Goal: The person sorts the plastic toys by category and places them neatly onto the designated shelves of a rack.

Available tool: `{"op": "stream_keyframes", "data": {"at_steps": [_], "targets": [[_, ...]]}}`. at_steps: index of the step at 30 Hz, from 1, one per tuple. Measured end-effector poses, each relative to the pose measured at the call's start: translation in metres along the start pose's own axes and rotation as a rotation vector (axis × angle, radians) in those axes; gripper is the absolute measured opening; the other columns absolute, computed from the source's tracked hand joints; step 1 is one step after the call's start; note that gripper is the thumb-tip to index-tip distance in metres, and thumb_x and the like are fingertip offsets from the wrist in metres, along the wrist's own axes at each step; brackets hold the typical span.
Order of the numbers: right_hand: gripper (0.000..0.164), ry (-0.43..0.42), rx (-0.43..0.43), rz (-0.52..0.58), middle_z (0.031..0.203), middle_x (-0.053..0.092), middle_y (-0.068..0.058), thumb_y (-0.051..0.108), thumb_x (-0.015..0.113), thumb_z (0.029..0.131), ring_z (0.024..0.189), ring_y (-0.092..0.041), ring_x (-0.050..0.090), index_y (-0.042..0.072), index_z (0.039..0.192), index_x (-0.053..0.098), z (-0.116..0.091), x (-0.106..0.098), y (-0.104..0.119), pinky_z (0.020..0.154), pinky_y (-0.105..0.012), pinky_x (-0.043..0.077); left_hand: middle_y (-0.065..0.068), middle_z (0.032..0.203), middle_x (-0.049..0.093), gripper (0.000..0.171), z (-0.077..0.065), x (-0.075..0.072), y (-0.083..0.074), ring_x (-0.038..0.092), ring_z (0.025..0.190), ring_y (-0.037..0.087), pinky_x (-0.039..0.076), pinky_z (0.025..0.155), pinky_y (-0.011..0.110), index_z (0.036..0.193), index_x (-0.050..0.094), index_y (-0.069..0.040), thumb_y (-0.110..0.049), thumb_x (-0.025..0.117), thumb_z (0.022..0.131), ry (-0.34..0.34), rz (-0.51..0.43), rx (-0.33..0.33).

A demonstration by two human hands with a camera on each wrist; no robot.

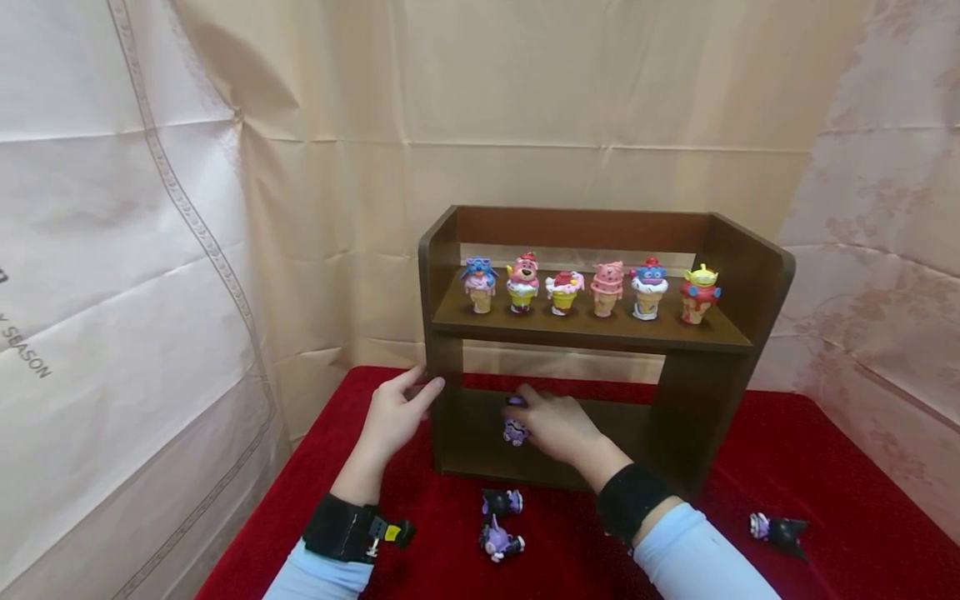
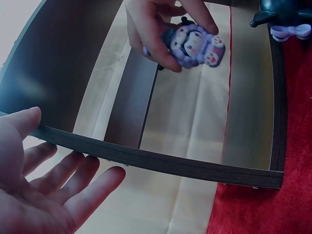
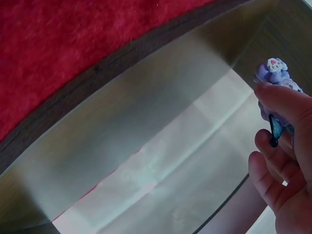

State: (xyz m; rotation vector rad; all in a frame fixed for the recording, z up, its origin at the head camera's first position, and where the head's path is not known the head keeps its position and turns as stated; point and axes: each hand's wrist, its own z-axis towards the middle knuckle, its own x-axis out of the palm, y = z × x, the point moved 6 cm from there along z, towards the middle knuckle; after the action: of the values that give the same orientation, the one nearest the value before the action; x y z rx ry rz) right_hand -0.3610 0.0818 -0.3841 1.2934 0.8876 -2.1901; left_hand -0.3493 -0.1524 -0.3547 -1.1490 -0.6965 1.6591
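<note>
My right hand [image 1: 562,425] holds a small purple figurine [image 1: 514,429] with a dark top inside the lower compartment of a brown two-tier shelf [image 1: 585,229]. In the left wrist view the figurine [image 2: 187,46] lies sideways between thumb and fingers, its pale feet pointing away from the palm. The right wrist view shows the thumb across its purple body [image 3: 265,73]. At the shelf's left side panel is my left hand [image 1: 393,417], fingers extended and spread along the outer side. Its thumb lies at the panel's front edge; whether it presses there I cannot tell.
Several colourful ice-cream-cone figurines [image 1: 562,292] stand in a row on the upper tier. Before the shelf, on a red cloth [image 1: 420,533], lie a black-and-purple figurine [image 1: 501,502] and a purple one [image 1: 498,540]. Another dark figurine [image 1: 780,532] lies at the right. Curtains [image 1: 337,208] hang behind.
</note>
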Motion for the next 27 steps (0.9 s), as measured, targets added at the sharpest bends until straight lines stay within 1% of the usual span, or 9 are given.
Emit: {"op": "stream_keyframes", "data": {"at_steps": [5, 9, 14, 17, 20, 24, 27], "targets": [[0.043, 0.014, -0.022, -0.031, 0.129, 0.052, -0.012, 0.013, 0.073, 0.082, 0.061, -0.01, 0.054, 0.031, 0.12, 0.064, 0.007, 0.004, 0.01, 0.044, -0.027, 0.046, 0.008, 0.121, 0.063, 0.052, 0.0, 0.0, -0.001, 0.065, 0.073, 0.017, 0.058, 0.068, 0.035, 0.137, 0.053, -0.015, -0.038, 0.064, 0.092, -0.004, -0.005, 0.006], [0.044, 0.004, -0.058, -0.052, 0.124, 0.054, -0.012, 0.007, 0.072, 0.082, 0.057, -0.011, 0.052, 0.031, 0.118, 0.065, 0.012, 0.007, 0.019, 0.044, -0.028, 0.048, 0.007, 0.119, 0.063, 0.051, 0.0, 0.001, 0.0, 0.066, 0.078, 0.021, 0.058, 0.069, 0.04, 0.137, 0.054, -0.016, -0.039, 0.065, 0.091, -0.001, -0.02, 0.005], [0.042, 0.012, -0.102, -0.086, 0.117, 0.055, -0.007, 0.009, 0.072, 0.084, 0.055, -0.009, 0.05, 0.032, 0.118, 0.065, 0.015, 0.016, 0.029, 0.043, -0.027, 0.048, 0.006, 0.117, 0.064, 0.051, 0.0, 0.002, 0.0, 0.065, 0.08, 0.022, 0.058, 0.068, 0.04, 0.136, 0.055, -0.018, -0.039, 0.065, 0.091, 0.0, -0.032, 0.01], [0.041, 0.03, -0.125, -0.109, 0.115, 0.056, -0.006, 0.011, 0.073, 0.084, 0.061, -0.009, 0.054, 0.032, 0.118, 0.065, 0.015, 0.02, 0.034, 0.044, -0.026, 0.049, 0.005, 0.117, 0.065, 0.05, 0.0, 0.002, 0.0, 0.065, 0.081, 0.025, 0.058, 0.067, 0.039, 0.135, 0.055, -0.019, -0.039, 0.065, 0.091, -0.001, -0.035, 0.011], [0.043, 0.055, -0.139, -0.14, 0.116, 0.056, -0.006, 0.012, 0.074, 0.083, 0.075, -0.012, 0.059, 0.034, 0.119, 0.064, 0.015, 0.023, 0.037, 0.047, -0.026, 0.051, 0.004, 0.115, 0.065, 0.049, 0.0, 0.002, 0.0, 0.065, 0.079, 0.026, 0.058, 0.067, 0.039, 0.135, 0.055, -0.019, -0.039, 0.065, 0.091, 0.0, -0.034, 0.011], [0.046, 0.083, -0.142, -0.155, 0.119, 0.055, -0.006, 0.013, 0.074, 0.083, 0.088, -0.016, 0.06, 0.036, 0.122, 0.063, 0.016, 0.025, 0.039, 0.049, -0.028, 0.053, 0.006, 0.117, 0.065, 0.051, 0.001, 0.001, 0.0, 0.065, 0.079, 0.025, 0.058, 0.066, 0.036, 0.136, 0.055, -0.018, -0.04, 0.065, 0.091, 0.002, -0.03, 0.019], [0.048, 0.105, -0.139, -0.142, 0.123, 0.054, -0.006, 0.012, 0.073, 0.084, 0.093, -0.017, 0.059, 0.036, 0.124, 0.061, 0.017, 0.026, 0.04, 0.053, -0.028, 0.055, 0.007, 0.118, 0.064, 0.051, 0.001, 0.001, 0.001, 0.066, 0.083, 0.026, 0.058, 0.066, 0.035, 0.136, 0.055, -0.017, -0.04, 0.065, 0.091, 0.0, -0.034, 0.02]]}}
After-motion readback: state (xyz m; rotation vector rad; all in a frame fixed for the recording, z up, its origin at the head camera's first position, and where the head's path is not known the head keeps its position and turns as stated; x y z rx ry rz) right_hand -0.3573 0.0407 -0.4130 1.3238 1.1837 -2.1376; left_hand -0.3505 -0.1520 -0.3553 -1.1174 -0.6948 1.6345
